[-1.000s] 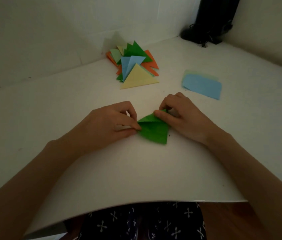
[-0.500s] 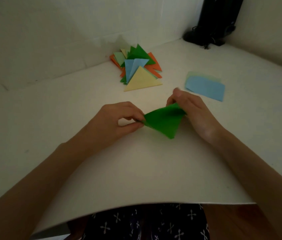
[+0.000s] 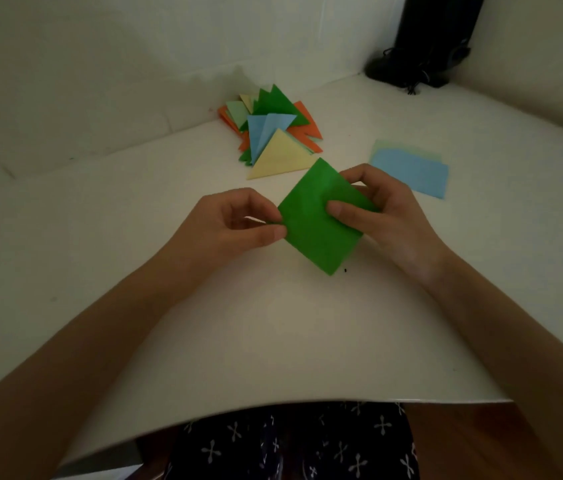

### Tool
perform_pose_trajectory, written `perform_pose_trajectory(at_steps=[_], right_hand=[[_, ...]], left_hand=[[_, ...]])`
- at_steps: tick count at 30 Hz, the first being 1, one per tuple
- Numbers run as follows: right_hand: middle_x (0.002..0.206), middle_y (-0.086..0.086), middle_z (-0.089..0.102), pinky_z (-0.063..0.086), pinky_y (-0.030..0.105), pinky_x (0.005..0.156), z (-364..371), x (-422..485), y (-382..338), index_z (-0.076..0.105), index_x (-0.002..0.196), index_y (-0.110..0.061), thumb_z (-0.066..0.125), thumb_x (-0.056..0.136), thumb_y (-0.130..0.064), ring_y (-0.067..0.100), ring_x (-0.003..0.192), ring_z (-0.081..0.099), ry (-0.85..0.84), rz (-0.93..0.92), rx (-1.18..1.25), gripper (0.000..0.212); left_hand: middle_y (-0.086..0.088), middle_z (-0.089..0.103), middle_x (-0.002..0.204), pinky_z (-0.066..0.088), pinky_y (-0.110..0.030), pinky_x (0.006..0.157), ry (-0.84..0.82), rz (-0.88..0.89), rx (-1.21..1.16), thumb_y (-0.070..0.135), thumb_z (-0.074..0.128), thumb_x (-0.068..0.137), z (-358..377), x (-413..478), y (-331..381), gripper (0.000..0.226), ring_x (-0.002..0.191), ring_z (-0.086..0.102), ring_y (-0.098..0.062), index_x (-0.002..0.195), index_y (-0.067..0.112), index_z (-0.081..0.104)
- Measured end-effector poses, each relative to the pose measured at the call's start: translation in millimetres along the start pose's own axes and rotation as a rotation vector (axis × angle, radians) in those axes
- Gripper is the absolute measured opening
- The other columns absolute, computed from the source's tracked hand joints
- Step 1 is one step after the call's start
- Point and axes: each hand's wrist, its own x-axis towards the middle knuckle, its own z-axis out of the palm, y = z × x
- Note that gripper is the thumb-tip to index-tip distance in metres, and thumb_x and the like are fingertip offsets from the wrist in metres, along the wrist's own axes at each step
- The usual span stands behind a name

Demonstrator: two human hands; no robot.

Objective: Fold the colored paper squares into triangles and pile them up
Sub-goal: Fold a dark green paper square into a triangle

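Green paper [image 3: 318,223], corner covered by right hand [image 3: 389,216]

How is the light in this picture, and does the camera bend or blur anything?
Head view: dim, even light, no glare; the table shows a bowed near edge from wide-angle distortion; the green paper and the left hand and right hand holding it look fairly sharp; the dark object in the far corner shows little detail.

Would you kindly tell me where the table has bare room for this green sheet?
Bare: the table left of the left hand toward the wall, and the wide strip along its near edge. Crowded: behind the green sheet, where the triangle pile and blue squares lie close to the right hand.
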Motion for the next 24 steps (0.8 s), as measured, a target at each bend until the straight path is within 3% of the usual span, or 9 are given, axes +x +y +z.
perform_pose_trajectory(at_steps=[2,5,8,11,14,16,20,24], right_hand=[[0.073,-0.006,0.072,0.052,0.02,0.063,1,0,-1,0.055,0.092,-0.013,0.057,0.086,0.001,0.009,0.07,0.068,0.011,0.014,0.066,0.016],[0.074,-0.004,0.07,0.051,0.032,0.068,0,0,-1,0.053,0.105,-0.019,0.054,0.092,-0.014,0.014,0.072,0.065,0.063,0.001,0.026,0.014],[0.077,0.001,0.071,0.047,0.028,0.065,1,0,-1,0.046,0.118,-0.029,0.039,0.097,-0.032,0.02,0.069,0.066,0.101,-0.013,0.036,0.023],[0.086,0.002,0.073,0.048,0.026,0.066,5,-2,-1,0.034,0.127,-0.035,0.04,0.093,-0.038,0.022,0.073,0.068,0.068,-0.026,-0.002,0.036],[0.077,0.0,0.071,0.048,0.022,0.063,13,-3,3,0.028,0.131,-0.031,0.058,0.089,-0.031,0.014,0.067,0.065,0.0,0.002,-0.057,0.051],[0.066,0.0,0.069,0.049,0.022,0.061,17,-3,5,0.026,0.133,-0.026,0.064,0.086,-0.012,0.013,0.061,0.061,-0.005,0.022,-0.03,0.062],[0.059,0.004,0.066,0.051,0.024,0.058,14,-2,6,0.024,0.133,-0.021,0.056,0.086,0.009,0.016,0.056,0.059,0.029,0.002,0.044,0.065],[0.069,0.006,0.07,0.046,0.029,0.064,10,-3,9,0.018,0.139,-0.027,0.048,0.091,0.009,0.02,0.063,0.064,-0.006,-0.049,0.017,0.067]], left_hand=[[0.004,0.065,0.076,0.052,-0.017,0.067,0.022,-0.029,-0.052,0.0,0.069,0.073,1,1,-1,0.018,0.067,0.063,-0.006,0.08,0.013,0.059],[-0.003,0.062,0.08,0.055,-0.021,0.065,0.092,-0.13,-0.237,-0.007,0.063,0.077,2,3,-3,0.023,0.069,0.065,-0.009,0.082,0.014,0.055],[-0.005,0.058,0.073,0.054,-0.021,0.064,0.236,-0.157,-0.41,-0.011,0.057,0.081,3,5,-5,0.027,0.065,0.065,-0.009,0.089,0.014,0.053],[-0.004,0.057,0.07,0.054,-0.02,0.065,0.321,-0.139,-0.487,-0.013,0.056,0.082,5,6,-6,0.028,0.065,0.066,-0.009,0.094,0.012,0.055],[-0.005,0.058,0.074,0.053,-0.017,0.064,0.294,-0.126,-0.456,-0.013,0.057,0.08,11,4,-5,0.025,0.066,0.066,-0.009,0.093,0.009,0.058],[-0.005,0.06,0.076,0.053,-0.016,0.063,0.251,-0.124,-0.428,-0.011,0.059,0.079,16,3,-5,0.023,0.068,0.067,-0.009,0.091,0.008,0.06],[-0.011,0.063,0.091,0.052,-0.014,0.063,0.18,-0.151,-0.445,-0.008,0.057,0.082,22,2,-4,0.016,0.075,0.068,-0.01,0.089,0.005,0.062],[-0.006,0.071,0.078,0.053,-0.015,0.059,0.189,-0.225,-0.56,-0.01,0.052,0.084,18,3,0,0.014,0.071,0.069,-0.011,0.087,0.001,0.061]])
